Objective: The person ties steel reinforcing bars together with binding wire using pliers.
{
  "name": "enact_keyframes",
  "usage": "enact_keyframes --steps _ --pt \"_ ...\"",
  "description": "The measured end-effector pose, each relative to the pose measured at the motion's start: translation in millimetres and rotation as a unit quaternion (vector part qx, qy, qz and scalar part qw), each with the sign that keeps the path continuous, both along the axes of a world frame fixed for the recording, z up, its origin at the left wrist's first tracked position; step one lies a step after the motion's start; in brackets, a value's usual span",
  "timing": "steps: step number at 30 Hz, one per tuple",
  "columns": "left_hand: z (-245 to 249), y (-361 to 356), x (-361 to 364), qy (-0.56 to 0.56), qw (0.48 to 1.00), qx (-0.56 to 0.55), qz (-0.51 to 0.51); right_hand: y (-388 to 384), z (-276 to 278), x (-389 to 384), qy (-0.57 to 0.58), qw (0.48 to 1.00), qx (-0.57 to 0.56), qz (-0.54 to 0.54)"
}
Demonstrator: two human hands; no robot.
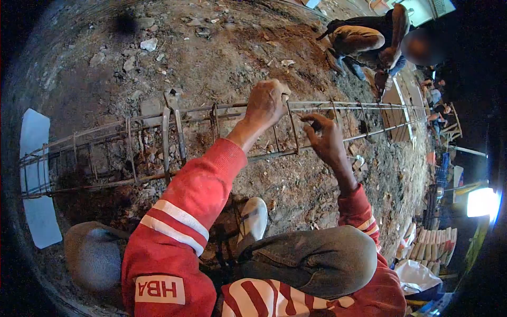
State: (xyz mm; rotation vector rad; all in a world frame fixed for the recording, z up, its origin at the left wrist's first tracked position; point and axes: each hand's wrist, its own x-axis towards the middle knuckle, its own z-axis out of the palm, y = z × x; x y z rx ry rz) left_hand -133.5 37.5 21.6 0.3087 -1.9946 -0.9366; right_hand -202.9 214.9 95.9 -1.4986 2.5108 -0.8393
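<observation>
A long cage of thin steel bars (211,185) with square cross ties runs from left to right over the dirt. My left hand (266,103) is closed on the cage's upper bars, beside a cross tie (292,127). Just to its right is my right hand (325,138), with fingers curled together near the bars. A thin wire seems to lie at its fingertips, but it is too small to tell. Long-handled pincers (166,132) rest across the cage left of my left hand, jaws at the far side.
A person (364,45) crouches by the cage's far end, near a board (396,108). A white sheet (36,211) lies under the left end. My knee (317,259) and shoe (253,216) are below. Stacked bags (433,245) and a bright lamp (482,203) stand right.
</observation>
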Motion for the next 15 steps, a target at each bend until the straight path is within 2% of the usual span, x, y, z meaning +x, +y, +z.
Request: enact_keyframes --steps 1,2,4,5,6,8,9,10,11,14,15 --pt "0.4 0.0 -0.4 -0.014 1.000 0.005 0.004 5.1 5.7 -5.1 -0.240 0.968 0.065 -0.043" --pt "1.6 -0.4 -0.1 -0.029 0.999 0.011 0.008 5.2 9.9 -9.7 -0.237 0.968 0.067 -0.043" --pt "2.8 -0.9 -0.7 -0.057 0.998 0.026 -0.002 3.5 13.7 -16.4 -0.336 0.940 0.055 -0.021" --pt "0.4 -2.5 -1.0 -0.041 0.999 0.014 -0.002 -0.2 21.5 -11.0 -0.248 0.965 0.085 -0.003" --pt "-2.4 -2.9 -1.7 -0.026 1.000 0.002 -0.004 -0.5 17.3 -7.2 -0.250 0.964 0.087 -0.006" --pt "-0.2 -2.6 -1.4 -0.020 1.000 0.010 -0.005 0.1 6.1 -2.2 -0.202 0.979 -0.018 -0.028" --pt "4.5 -2.7 0.7 -0.042 0.999 0.016 -0.009 4.4 0.7 0.2 -0.316 0.946 -0.037 -0.070" --pt "9.2 -2.7 2.6 -0.064 0.998 0.020 -0.013 9.5 -0.9 0.8 -0.314 0.946 -0.036 -0.072" --pt "7.5 -2.5 1.2 -0.074 0.997 0.011 -0.003 12.2 -1.7 1.7 -0.538 0.836 -0.088 -0.063" --pt "0.1 -4.6 -2.9 -0.014 1.000 -0.001 -0.013 17.5 -3.5 12.2 -0.596 0.791 -0.102 -0.094" --pt "-0.1 -3.7 -3.9 -0.012 1.000 -0.010 0.011 15.8 1.8 14.9 -0.340 0.936 -0.037 -0.087"
